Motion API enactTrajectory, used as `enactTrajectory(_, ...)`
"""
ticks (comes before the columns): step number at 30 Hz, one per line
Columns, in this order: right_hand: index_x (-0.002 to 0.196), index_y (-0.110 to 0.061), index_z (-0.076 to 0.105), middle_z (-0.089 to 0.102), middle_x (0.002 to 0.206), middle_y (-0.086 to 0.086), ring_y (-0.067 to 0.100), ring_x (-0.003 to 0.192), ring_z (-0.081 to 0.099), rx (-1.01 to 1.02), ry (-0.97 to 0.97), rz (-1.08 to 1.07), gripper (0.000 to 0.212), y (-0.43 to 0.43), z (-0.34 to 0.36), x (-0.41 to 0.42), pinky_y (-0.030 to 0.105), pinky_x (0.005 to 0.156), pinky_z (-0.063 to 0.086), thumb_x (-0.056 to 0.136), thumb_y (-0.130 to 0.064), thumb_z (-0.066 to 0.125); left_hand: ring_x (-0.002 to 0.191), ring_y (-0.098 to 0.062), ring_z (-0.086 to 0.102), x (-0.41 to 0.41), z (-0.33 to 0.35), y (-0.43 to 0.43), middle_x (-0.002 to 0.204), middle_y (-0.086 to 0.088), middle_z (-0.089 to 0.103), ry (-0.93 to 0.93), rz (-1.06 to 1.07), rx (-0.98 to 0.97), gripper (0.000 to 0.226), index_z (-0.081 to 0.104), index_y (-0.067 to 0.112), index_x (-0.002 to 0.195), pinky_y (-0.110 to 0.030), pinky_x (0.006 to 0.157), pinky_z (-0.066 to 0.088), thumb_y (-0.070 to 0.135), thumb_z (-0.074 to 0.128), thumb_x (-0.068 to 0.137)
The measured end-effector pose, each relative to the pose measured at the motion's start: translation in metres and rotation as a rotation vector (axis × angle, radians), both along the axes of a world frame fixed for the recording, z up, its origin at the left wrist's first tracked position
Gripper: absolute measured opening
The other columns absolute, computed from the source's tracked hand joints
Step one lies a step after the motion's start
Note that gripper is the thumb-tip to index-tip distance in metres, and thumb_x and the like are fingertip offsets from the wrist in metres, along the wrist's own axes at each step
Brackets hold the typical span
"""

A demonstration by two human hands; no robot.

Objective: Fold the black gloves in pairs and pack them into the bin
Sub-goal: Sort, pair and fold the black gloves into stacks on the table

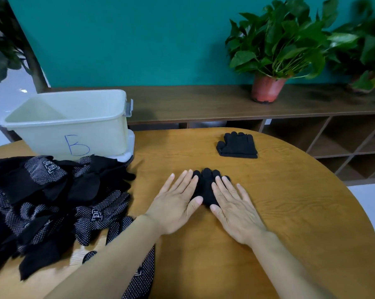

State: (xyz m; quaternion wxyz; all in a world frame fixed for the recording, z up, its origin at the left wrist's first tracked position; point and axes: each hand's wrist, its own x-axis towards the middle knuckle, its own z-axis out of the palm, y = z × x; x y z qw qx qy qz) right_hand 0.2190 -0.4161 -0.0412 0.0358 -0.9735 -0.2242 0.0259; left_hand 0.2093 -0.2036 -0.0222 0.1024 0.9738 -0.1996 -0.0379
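A black glove pair (205, 186) lies flat in the middle of the round wooden table (290, 212), fingertips pointing away. My left hand (175, 203) and my right hand (234, 210) press on it from either side with straight fingers, covering its edges. A folded black pair (238, 145) sits farther back to the right. A heap of loose black dotted gloves (52, 199) covers the table's left side. The pale bin (74, 124) marked with a blue letter stands behind the heap, and no gloves show inside it.
A white lid (130, 147) lies under the bin. Behind the table runs a low wooden shelf unit (203, 104) with a potted plant (268, 83) on top. One more dotted glove (141, 277) hangs at the table's near edge under my left forearm.
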Motion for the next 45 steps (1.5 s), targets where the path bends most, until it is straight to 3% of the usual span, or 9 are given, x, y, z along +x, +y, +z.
enactTrajectory(5,0.157,-0.022,-0.001,-0.011,0.163,-0.006,0.002,0.145,-0.026,0.137,-0.092,0.095,0.068,0.029,0.021,-0.042,0.036,0.120,-0.011,0.098,-0.055,-0.005,0.149,0.000,-0.017,-0.051,0.027,0.066,0.164,0.006,-0.007,-0.195,0.092,-0.158,0.087,0.004,0.023,0.158,-0.031,0.121,-0.014,0.073,-0.013,0.089)
enactTrajectory(10,0.157,-0.021,0.016,0.004,0.163,-0.007,0.001,0.148,-0.018,0.261,-0.137,0.203,0.063,0.075,0.021,-0.093,0.035,0.120,-0.006,0.102,-0.051,0.005,0.151,-0.001,0.000,-0.132,0.020,0.135,0.164,0.008,0.010,-0.271,0.220,-0.242,0.074,0.023,0.022,0.157,-0.029,0.122,-0.007,0.066,0.006,0.100)
enactTrajectory(14,0.148,-0.018,0.044,0.039,0.154,-0.004,0.009,0.151,0.006,0.290,-0.236,0.279,0.057,0.118,0.020,-0.103,0.036,0.119,0.006,0.105,-0.045,0.018,0.151,-0.003,0.008,-0.179,0.005,0.176,0.163,0.009,0.017,-0.306,0.284,-0.222,0.068,0.030,0.023,0.155,-0.026,0.122,-0.005,0.063,0.014,0.103)
enactTrajectory(20,0.129,-0.015,0.063,0.067,0.128,-0.002,0.020,0.137,0.043,0.292,-0.368,0.363,0.044,0.185,0.047,-0.080,0.041,0.109,0.036,0.100,-0.037,0.037,0.151,-0.004,0.010,-0.176,0.010,0.215,0.162,0.005,0.024,-0.398,0.321,-0.194,0.064,0.034,0.022,0.154,-0.028,0.122,0.000,0.059,0.016,0.105)
enactTrajectory(27,0.106,-0.016,0.072,0.074,0.093,-0.007,0.021,0.112,0.052,0.349,-0.530,0.420,0.028,0.254,0.060,-0.045,0.039,0.089,0.050,0.080,-0.022,0.079,0.149,-0.011,0.024,-0.151,0.016,0.249,0.159,0.003,0.031,-0.463,0.327,-0.147,0.057,0.041,0.018,0.151,-0.031,0.122,0.007,0.050,0.019,0.107)
enactTrajectory(32,0.103,-0.020,0.072,0.073,0.094,-0.008,0.025,0.105,0.058,0.370,-0.630,0.522,0.029,0.306,0.069,-0.015,0.034,0.091,0.033,0.075,-0.023,0.080,0.148,-0.011,0.026,-0.140,0.016,0.280,0.159,0.001,0.035,-0.486,0.356,-0.105,0.051,0.044,0.018,0.148,-0.032,0.121,0.011,0.043,0.027,0.107)
enactTrajectory(39,0.099,-0.024,0.071,0.069,0.096,-0.007,0.027,0.112,0.060,0.203,-0.564,0.626,0.039,0.372,0.058,-0.005,0.035,0.095,0.031,0.063,-0.032,0.083,0.145,-0.011,0.032,-0.142,0.011,0.315,0.154,-0.001,0.042,-0.516,0.444,-0.043,0.048,0.052,0.017,0.142,-0.035,0.119,0.017,0.038,0.034,0.103)
enactTrajectory(43,0.071,-0.028,0.070,0.065,0.075,-0.012,0.023,0.095,0.062,0.181,-0.567,0.587,0.010,0.383,0.058,0.001,0.034,0.080,0.030,0.068,-0.030,0.079,0.145,-0.011,0.033,-0.144,0.015,0.321,0.153,-0.001,0.044,-0.522,0.453,-0.027,0.048,0.053,0.017,0.141,-0.034,0.119,0.016,0.037,0.034,0.102)
enactTrajectory(45,0.064,-0.027,0.068,0.063,0.067,-0.013,0.021,0.086,0.060,0.159,-0.548,0.561,0.010,0.385,0.063,0.004,0.034,0.075,0.030,0.070,-0.026,0.076,0.145,-0.011,0.031,-0.142,0.019,0.323,0.153,0.000,0.043,-0.523,0.455,-0.038,0.048,0.052,0.018,0.141,-0.032,0.120,0.014,0.038,0.034,0.102)
